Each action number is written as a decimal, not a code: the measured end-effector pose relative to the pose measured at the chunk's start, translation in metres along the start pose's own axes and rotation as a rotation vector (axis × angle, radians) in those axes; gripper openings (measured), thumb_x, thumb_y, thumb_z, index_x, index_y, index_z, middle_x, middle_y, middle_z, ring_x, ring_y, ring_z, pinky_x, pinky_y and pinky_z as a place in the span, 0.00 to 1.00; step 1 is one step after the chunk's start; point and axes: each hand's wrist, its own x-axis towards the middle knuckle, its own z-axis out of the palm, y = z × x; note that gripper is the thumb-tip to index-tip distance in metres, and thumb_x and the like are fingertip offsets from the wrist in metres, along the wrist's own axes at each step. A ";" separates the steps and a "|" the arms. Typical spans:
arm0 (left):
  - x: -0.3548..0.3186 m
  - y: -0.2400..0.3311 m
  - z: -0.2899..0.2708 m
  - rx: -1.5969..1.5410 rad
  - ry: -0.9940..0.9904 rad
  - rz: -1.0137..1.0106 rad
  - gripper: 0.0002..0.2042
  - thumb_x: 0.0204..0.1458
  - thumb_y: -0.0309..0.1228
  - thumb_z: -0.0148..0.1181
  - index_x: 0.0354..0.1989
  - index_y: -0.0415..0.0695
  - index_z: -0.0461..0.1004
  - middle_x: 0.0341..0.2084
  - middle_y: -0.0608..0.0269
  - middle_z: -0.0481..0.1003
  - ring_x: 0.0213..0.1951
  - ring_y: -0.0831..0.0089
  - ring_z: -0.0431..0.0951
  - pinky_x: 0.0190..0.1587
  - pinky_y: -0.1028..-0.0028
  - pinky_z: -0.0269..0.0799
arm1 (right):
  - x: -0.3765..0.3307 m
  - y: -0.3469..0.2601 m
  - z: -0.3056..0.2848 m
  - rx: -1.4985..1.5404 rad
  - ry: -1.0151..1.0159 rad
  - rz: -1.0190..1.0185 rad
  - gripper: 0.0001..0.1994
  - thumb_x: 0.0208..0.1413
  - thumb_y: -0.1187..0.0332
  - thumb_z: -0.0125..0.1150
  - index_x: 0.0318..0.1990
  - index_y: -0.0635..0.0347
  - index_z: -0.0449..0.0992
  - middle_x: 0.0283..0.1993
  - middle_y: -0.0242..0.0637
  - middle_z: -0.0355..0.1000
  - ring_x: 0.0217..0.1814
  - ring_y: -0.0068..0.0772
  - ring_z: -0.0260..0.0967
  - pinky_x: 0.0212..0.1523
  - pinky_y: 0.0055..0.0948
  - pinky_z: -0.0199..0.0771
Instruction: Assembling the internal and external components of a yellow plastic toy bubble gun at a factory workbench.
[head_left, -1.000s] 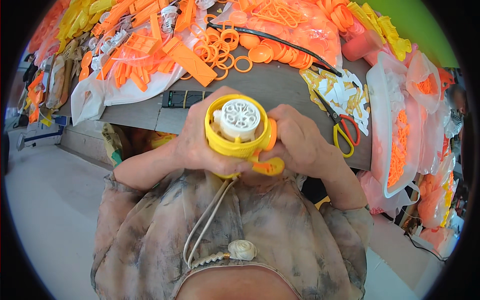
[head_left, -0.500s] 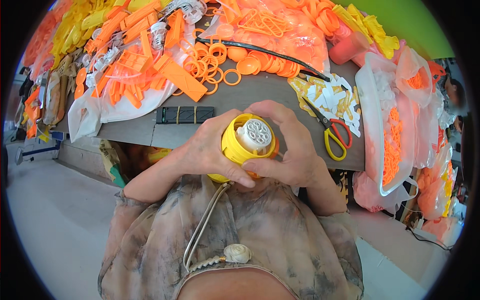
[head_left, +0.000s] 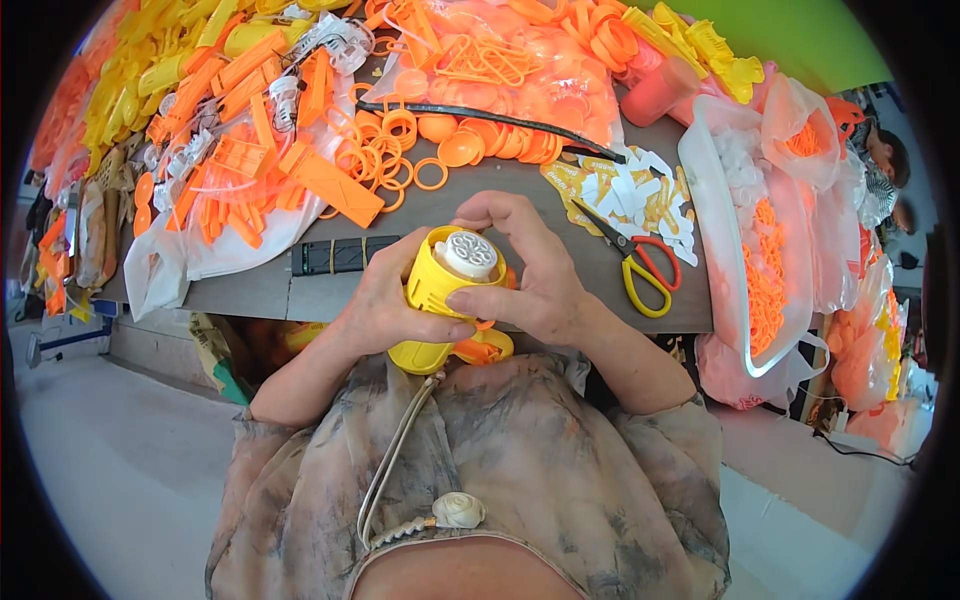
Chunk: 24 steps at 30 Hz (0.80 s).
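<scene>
Above my lap, at the table's near edge, I hold a yellow plastic cylinder [head_left: 426, 284] with slots in its side. A white round insert [head_left: 468, 256] with a patterned grey-white top sits inside its upper end. My left hand [head_left: 388, 306] is wrapped round the cylinder's left side, thumb across the front. On the right, my right hand [head_left: 535, 280] curves round the cylinder, its thumb against the rim and its fingers behind. An orange and yellow plastic part [head_left: 486, 346] shows beneath my right hand; whether it joins the cylinder is hidden.
Scissors [head_left: 640, 272] with red and yellow handles lie right, beside white strips [head_left: 640, 195]. A dark banded bar [head_left: 340, 254] lies left. Orange rings [head_left: 385, 160], orange caps [head_left: 490, 142] and yellow parts [head_left: 130, 90] heap behind. A white tray [head_left: 715, 230] of orange pieces stands right.
The view has shifted, so the table things sit further left. My hands have tilted the cylinder, showing more of its yellow side and of the orange part below.
</scene>
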 end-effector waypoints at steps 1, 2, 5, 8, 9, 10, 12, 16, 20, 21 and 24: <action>0.000 0.000 0.000 -0.006 0.007 -0.011 0.35 0.29 0.31 0.71 0.51 0.37 0.65 0.40 0.62 0.73 0.41 0.75 0.73 0.45 0.74 0.68 | 0.001 -0.001 0.000 -0.010 -0.016 0.008 0.31 0.40 0.68 0.68 0.51 0.66 0.60 0.49 0.39 0.61 0.52 0.30 0.61 0.54 0.28 0.60; -0.001 -0.002 -0.002 -0.005 0.006 -0.008 0.35 0.29 0.31 0.71 0.51 0.37 0.65 0.40 0.62 0.73 0.41 0.75 0.73 0.45 0.74 0.68 | 0.002 -0.001 -0.001 -0.013 -0.014 0.005 0.31 0.40 0.68 0.68 0.51 0.66 0.60 0.49 0.39 0.61 0.52 0.30 0.61 0.54 0.28 0.60; -0.002 -0.004 -0.006 0.076 -0.024 0.013 0.33 0.28 0.31 0.71 0.49 0.37 0.67 0.38 0.62 0.73 0.40 0.75 0.73 0.45 0.74 0.68 | 0.003 -0.004 0.000 -0.067 -0.040 -0.008 0.31 0.39 0.67 0.68 0.51 0.65 0.60 0.48 0.39 0.61 0.52 0.30 0.61 0.53 0.28 0.60; -0.002 0.001 -0.002 0.098 -0.019 0.015 0.31 0.28 0.32 0.71 0.46 0.38 0.68 0.37 0.61 0.74 0.40 0.75 0.74 0.44 0.73 0.68 | 0.002 -0.006 -0.003 -0.081 -0.026 -0.040 0.31 0.39 0.67 0.68 0.51 0.65 0.61 0.46 0.38 0.61 0.50 0.29 0.61 0.53 0.29 0.60; -0.001 0.000 -0.002 0.091 -0.014 0.010 0.31 0.27 0.32 0.71 0.46 0.37 0.69 0.37 0.61 0.74 0.39 0.75 0.74 0.45 0.73 0.69 | 0.004 -0.005 -0.005 -0.037 -0.061 -0.004 0.30 0.39 0.67 0.68 0.51 0.65 0.61 0.46 0.37 0.62 0.50 0.28 0.62 0.53 0.29 0.60; 0.000 -0.001 -0.002 0.084 -0.009 0.005 0.31 0.27 0.32 0.71 0.45 0.37 0.69 0.37 0.61 0.74 0.39 0.75 0.74 0.45 0.73 0.69 | 0.008 -0.004 -0.008 0.007 -0.096 0.032 0.30 0.40 0.66 0.67 0.52 0.64 0.61 0.45 0.35 0.63 0.49 0.28 0.62 0.53 0.30 0.60; 0.002 -0.001 -0.005 0.013 -0.005 0.008 0.31 0.27 0.32 0.71 0.46 0.37 0.69 0.37 0.61 0.74 0.39 0.75 0.74 0.45 0.73 0.68 | 0.025 0.002 -0.031 0.086 -0.224 0.035 0.27 0.45 0.67 0.63 0.53 0.62 0.62 0.44 0.32 0.64 0.49 0.25 0.62 0.51 0.27 0.63; 0.003 0.002 -0.005 -0.074 0.000 0.024 0.33 0.26 0.33 0.71 0.47 0.36 0.68 0.38 0.62 0.74 0.40 0.75 0.73 0.47 0.73 0.68 | 0.097 0.030 -0.118 -0.522 0.479 0.076 0.17 0.53 0.66 0.53 0.49 0.66 0.68 0.45 0.38 0.71 0.41 0.27 0.69 0.42 0.25 0.69; 0.007 0.003 -0.001 -0.081 0.018 0.027 0.33 0.26 0.33 0.71 0.47 0.36 0.68 0.39 0.62 0.74 0.41 0.75 0.73 0.47 0.73 0.67 | 0.153 0.078 -0.204 -1.342 0.494 0.002 0.16 0.52 0.62 0.51 0.36 0.69 0.75 0.38 0.53 0.72 0.41 0.46 0.71 0.41 0.37 0.70; 0.008 0.005 -0.001 -0.065 0.024 0.032 0.34 0.26 0.33 0.71 0.47 0.37 0.68 0.39 0.61 0.74 0.41 0.75 0.73 0.47 0.73 0.67 | 0.162 0.084 -0.208 -1.385 0.486 0.146 0.14 0.51 0.63 0.50 0.32 0.67 0.76 0.37 0.53 0.73 0.41 0.47 0.71 0.41 0.39 0.70; 0.009 0.008 -0.002 -0.076 0.043 0.040 0.33 0.26 0.33 0.71 0.47 0.37 0.68 0.39 0.61 0.74 0.41 0.74 0.73 0.47 0.73 0.67 | 0.174 0.108 -0.215 -1.414 0.525 0.293 0.14 0.51 0.64 0.49 0.26 0.65 0.76 0.35 0.52 0.73 0.39 0.50 0.71 0.40 0.41 0.70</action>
